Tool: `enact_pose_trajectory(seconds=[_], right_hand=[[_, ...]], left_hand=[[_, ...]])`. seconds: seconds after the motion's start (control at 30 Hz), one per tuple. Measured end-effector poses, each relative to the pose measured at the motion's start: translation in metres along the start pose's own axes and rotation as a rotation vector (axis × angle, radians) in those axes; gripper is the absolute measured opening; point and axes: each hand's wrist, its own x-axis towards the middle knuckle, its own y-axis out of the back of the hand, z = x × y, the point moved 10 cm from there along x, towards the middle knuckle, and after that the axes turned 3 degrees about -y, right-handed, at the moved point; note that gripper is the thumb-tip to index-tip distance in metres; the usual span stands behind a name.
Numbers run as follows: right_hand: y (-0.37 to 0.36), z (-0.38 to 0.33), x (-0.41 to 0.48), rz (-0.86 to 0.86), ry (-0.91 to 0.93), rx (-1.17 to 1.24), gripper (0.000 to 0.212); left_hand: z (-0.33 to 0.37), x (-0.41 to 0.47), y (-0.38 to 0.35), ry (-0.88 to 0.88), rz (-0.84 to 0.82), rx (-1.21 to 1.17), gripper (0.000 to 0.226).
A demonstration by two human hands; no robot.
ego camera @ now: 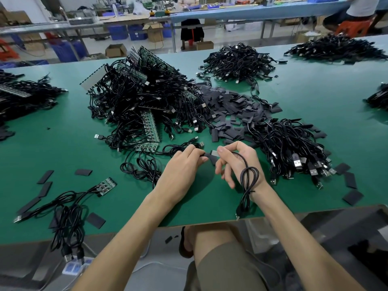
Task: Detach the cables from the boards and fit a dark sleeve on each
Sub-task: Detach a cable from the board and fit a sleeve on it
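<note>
My left hand (184, 162) pinches a dark sleeve (210, 157) over the end of a black cable. My right hand (235, 159) pinches that cable's small board end (214, 152) between thumb and forefinger. The coiled cable (248, 181) hangs down over my right wrist toward the table edge. A big tangle of cables still on green boards (144, 106) lies behind my left hand. Loose dark sleeves (233, 108) are heaped to its right. A pile of cables with sleeves (291, 148) sits right of my right hand.
A small board with cables (106, 185) lies at front left on the green table (210, 206), with scattered flat sleeves (45, 177) around it. More cable piles (237, 61) sit farther back and at both sides. People work at benches behind.
</note>
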Motion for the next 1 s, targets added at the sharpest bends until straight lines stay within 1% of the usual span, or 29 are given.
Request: enact_pose_trajectory(seconds=[0.17, 0.33, 0.57, 0.67, 0.77, 0.87, 1.0], right_hand=[[-0.0029, 0.0020, 0.0004, -0.030, -0.020, -0.029, 0.022], [-0.0056, 0.0047, 0.0004, -0.052, -0.040, -0.058, 0.024], [-0.0060, 0.0065, 0.0014, -0.068, -0.039, -0.064, 0.022], [-0.0063, 0.0065, 0.0012, -0.069, -0.038, -0.065, 0.021], [-0.0024, 0.0058, 0.0017, -0.028, -0.039, -0.038, 0.020], [0.0003, 0.0060, 0.0020, -0.001, -0.040, -0.034, 0.019], [-0.0025, 0.0070, 0.0018, -0.029, -0.037, -0.049, 0.021]], left_hand=[[-0.0064, -0.0014, -0.0020, 0.058, -0.029, -0.029, 0.027], [-0.0094, -0.0025, 0.0006, 0.092, -0.012, -0.055, 0.024], [-0.0004, -0.0025, -0.0024, 0.007, -0.052, -0.025, 0.016], [-0.0012, -0.0034, -0.0005, 0.012, -0.034, -0.030, 0.019], [-0.0044, -0.0036, 0.0018, 0.040, -0.019, -0.029, 0.026], [-0.0042, -0.0030, 0.0009, 0.033, -0.019, -0.015, 0.016], [0.0001, -0.0027, 0.0048, 0.001, 0.025, 0.018, 0.016]])
